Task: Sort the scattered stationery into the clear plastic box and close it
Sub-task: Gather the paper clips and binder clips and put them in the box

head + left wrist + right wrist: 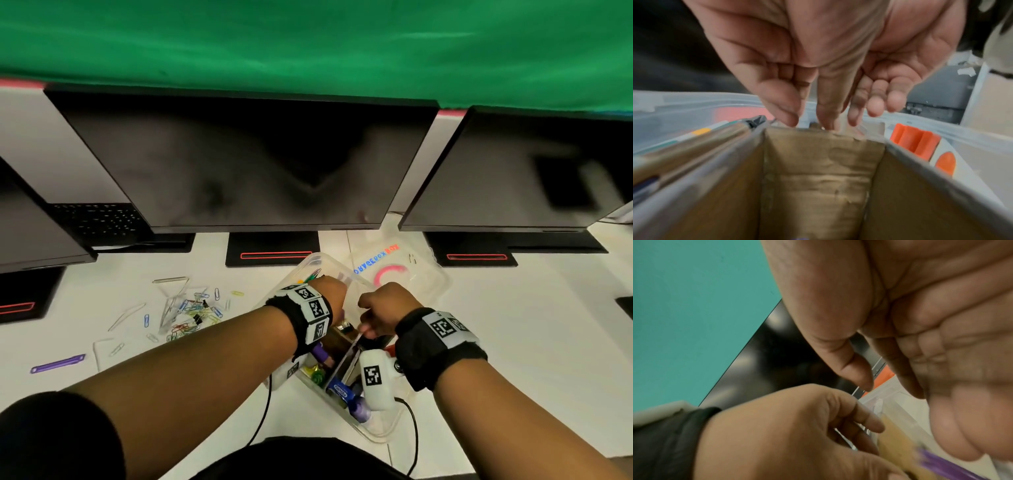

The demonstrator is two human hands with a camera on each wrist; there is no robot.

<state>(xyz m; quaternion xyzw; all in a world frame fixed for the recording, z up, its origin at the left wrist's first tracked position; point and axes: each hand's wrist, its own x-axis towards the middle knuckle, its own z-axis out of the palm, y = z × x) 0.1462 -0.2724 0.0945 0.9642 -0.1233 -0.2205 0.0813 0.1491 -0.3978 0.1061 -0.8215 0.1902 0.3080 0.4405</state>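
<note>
The clear plastic box (376, 434) stands open on the white desk, split by a brown cardboard divider (345, 360) (822, 162). Pens (694, 146) lie in one compartment and an orange-and-white item (914, 141) in another. My left hand (329, 294) (828, 120) reaches into the box with straight fingers, their tips touching the divider's far wall; it holds nothing. My right hand (383, 308) (910, 399) is curled beside it and seems to pinch the divider's top edge. Loose paper clips (191, 311) and a purple strip (58, 364) lie on the desk to the left.
The box's clear lid (394, 270), with coloured lettering, lies behind the box on the right. Dark monitors (239, 164) on black stands (272, 253) line the back of the desk. A keyboard (99, 219) sits far left. Black cables (263, 411) run off the front edge.
</note>
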